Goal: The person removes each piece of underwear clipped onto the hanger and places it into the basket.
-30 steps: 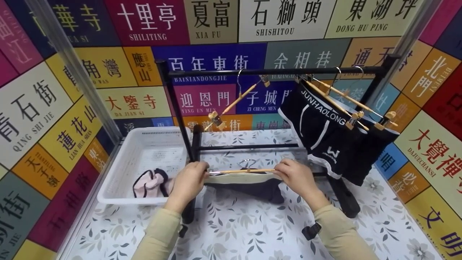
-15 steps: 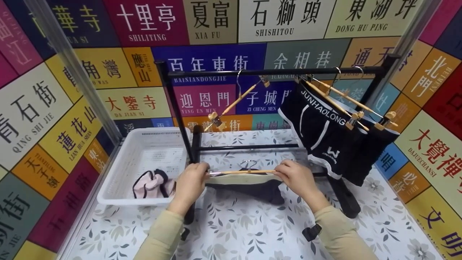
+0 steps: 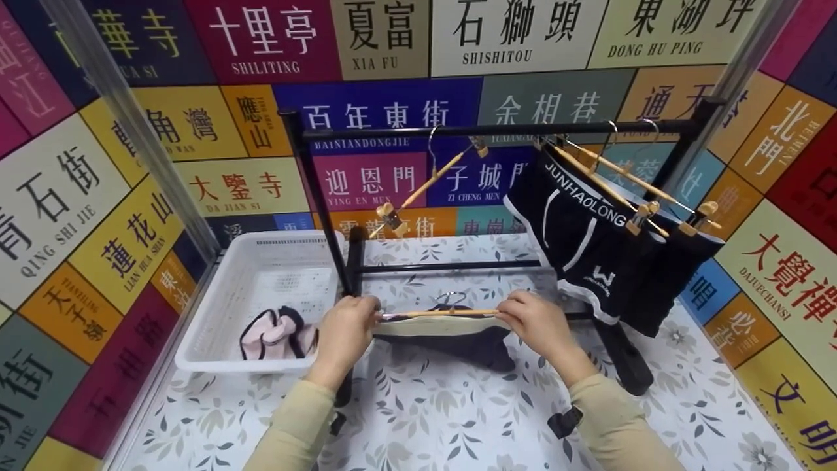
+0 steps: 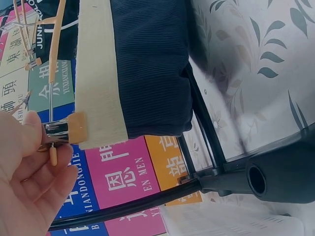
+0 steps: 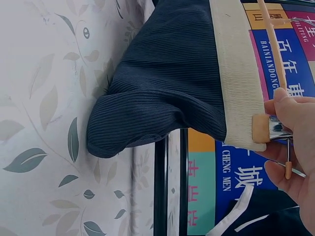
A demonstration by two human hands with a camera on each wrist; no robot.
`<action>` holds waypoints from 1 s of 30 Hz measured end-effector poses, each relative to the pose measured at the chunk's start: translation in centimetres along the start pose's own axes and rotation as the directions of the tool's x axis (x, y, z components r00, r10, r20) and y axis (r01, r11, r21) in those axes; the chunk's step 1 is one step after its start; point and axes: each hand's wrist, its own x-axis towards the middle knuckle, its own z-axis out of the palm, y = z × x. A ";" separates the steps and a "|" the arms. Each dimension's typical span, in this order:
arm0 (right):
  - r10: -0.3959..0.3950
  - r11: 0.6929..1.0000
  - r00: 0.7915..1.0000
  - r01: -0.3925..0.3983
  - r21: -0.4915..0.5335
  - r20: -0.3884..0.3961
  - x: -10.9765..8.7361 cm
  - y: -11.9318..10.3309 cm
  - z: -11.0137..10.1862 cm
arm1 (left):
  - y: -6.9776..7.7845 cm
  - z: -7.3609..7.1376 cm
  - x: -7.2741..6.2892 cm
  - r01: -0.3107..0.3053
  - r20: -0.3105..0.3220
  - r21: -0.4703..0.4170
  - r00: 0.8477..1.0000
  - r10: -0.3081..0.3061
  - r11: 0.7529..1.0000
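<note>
Both hands hold a wooden clip hanger (image 3: pixel 425 313) low in front of the rack. From it hang dark navy ribbed underpants (image 4: pixel 152 73) with a cream waistband (image 5: pixel 241 73). My left hand (image 3: pixel 346 333) pinches the hanger's clip (image 4: pixel 77 128) at one end, thumb above and fingers beneath, and that clip's wooden pads sit over the waistband's corner. At the other end my right hand (image 3: pixel 539 327) grips the second clip (image 5: pixel 261 129), which also bites the waistband. The hanger's metal hook (image 3: pixel 450 299) points up between the hands.
A black rack (image 3: pixel 497 131) stands behind the hands. On its rail hang a bare hanger (image 3: pixel 435 175) at left and black boxer briefs (image 3: pixel 582 222) on hangers at right. At left, a white basket (image 3: pixel 196 320) holds a pink garment with black trim (image 3: pixel 271 333).
The hanger with the underpants and my left hand have sunk very slightly. Both hands keep their grip, and my right hand stays almost still.
</note>
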 end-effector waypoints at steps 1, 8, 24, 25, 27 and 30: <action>0.000 1.000 1.000 0.000 -0.001 0.000 0.0 0.0 0.0 | 0.0 0.0 0.0 -0.005 -0.010 0.002 1.000 0.005 1.000; 0.004 1.000 1.000 -0.004 -0.014 0.003 -0.2 0.0 0.1 | 0.0 -0.2 0.1 -0.030 -0.067 -0.002 0.997 0.030 1.000; 0.019 1.000 1.000 -0.019 -0.011 0.017 -0.3 0.0 -0.2 | -0.4 -0.3 -0.1 -0.087 0.017 -0.019 0.996 0.087 0.996; 0.020 1.000 1.000 -0.020 -0.012 0.018 -0.3 0.0 -0.3 | -0.4 -0.3 -0.2 -0.092 0.027 -0.023 0.995 0.092 0.996; 0.022 1.000 1.000 -0.022 -0.013 0.021 -0.3 0.0 -0.3 | -0.4 -0.4 -0.1 -0.097 0.044 -0.032 0.994 0.099 0.995; 0.025 1.000 0.999 -0.025 -0.009 0.026 -0.2 -0.1 -0.3 | -0.5 -0.5 -0.1 -0.102 0.060 -0.038 0.993 0.104 0.994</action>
